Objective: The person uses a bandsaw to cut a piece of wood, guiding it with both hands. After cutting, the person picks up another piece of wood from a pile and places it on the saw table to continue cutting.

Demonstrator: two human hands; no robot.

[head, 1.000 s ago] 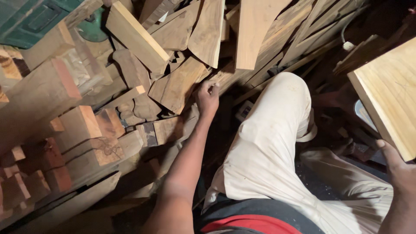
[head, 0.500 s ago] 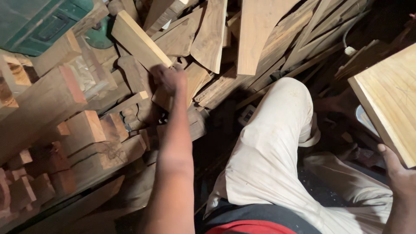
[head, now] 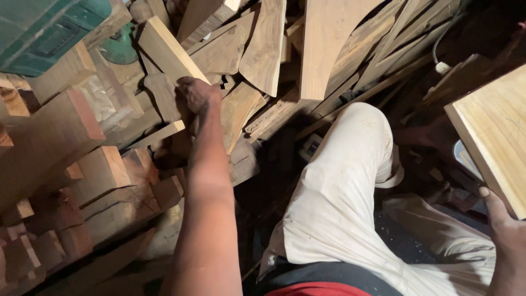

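A dark floor point(head: 274, 181) carries a heap of wood offcuts point(head: 104, 181)

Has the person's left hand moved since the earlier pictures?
Yes. The left hand has gone up and to the left across the wood pile, away from the bent knee in pale trousers, onto the lower end of the pale rectangular plank.

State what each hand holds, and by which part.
Left hand grips the lower end of a pale wood plank. Right hand holds a light wooden board by its lower edge.

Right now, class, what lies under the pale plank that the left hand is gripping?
Darker offcuts and a green round thing lie under the pale plank; the left hand covers its lower end.
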